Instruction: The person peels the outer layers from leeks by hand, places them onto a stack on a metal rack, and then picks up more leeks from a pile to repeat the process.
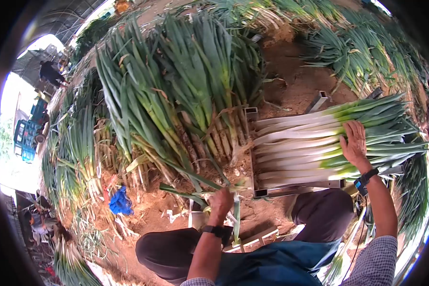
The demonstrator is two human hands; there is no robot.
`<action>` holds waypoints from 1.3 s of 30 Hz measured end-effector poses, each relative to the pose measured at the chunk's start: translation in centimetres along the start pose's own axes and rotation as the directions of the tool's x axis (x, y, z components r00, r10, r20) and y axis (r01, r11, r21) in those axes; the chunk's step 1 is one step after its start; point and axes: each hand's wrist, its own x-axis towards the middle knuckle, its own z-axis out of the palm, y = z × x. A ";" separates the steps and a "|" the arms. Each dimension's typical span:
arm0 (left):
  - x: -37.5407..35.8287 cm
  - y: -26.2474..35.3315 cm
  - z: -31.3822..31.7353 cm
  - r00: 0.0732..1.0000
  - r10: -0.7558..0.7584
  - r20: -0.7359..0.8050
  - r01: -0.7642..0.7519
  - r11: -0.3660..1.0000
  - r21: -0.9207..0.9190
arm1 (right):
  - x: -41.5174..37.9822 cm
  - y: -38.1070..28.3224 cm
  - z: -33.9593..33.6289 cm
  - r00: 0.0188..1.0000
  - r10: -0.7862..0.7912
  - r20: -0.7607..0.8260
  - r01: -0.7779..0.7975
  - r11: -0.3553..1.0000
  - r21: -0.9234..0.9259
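Cleaned leeks (295,143) lie side by side on a metal frame (295,189), white ends to the left and green tops to the right. My right hand (354,144) rests on them with its fingers stretched out, where white turns to green. Above my lap, my left hand (220,205) is closed around green leek leaves (186,194), which stick out to its left and hang below it. Its fingertips are partly hidden. Uncleaned leeks (181,95) with soil on their stems stand upright in a thick bundle beyond my left hand.
More leeks (357,52) are heaped at the back right, others (76,128) along the left. A blue plastic bag (121,201) lies on the soil (148,221). Metal tube ends (318,101) jut out behind the frame. Another person (51,74) is far left, near a blue vehicle (26,136).
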 end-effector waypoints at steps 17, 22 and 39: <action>-4.0 -6.0 18.3 0.952 0.302 0.045 -0.302 0.912 0.277 | 0.2 0.0 0.1 1.000 -0.026 -0.001 0.026 1.000 -0.008; 3.1 -1.4 9.7 0.988 0.140 -0.072 -0.146 0.985 -0.092 | 0.3 -0.2 -0.2 1.000 -0.013 -0.014 0.013 1.000 0.005; 5.4 2.3 -11.8 0.899 0.306 -0.313 -0.430 0.750 -0.503 | 0.1 0.0 -1.6 0.998 0.053 -0.041 -0.048 0.994 0.098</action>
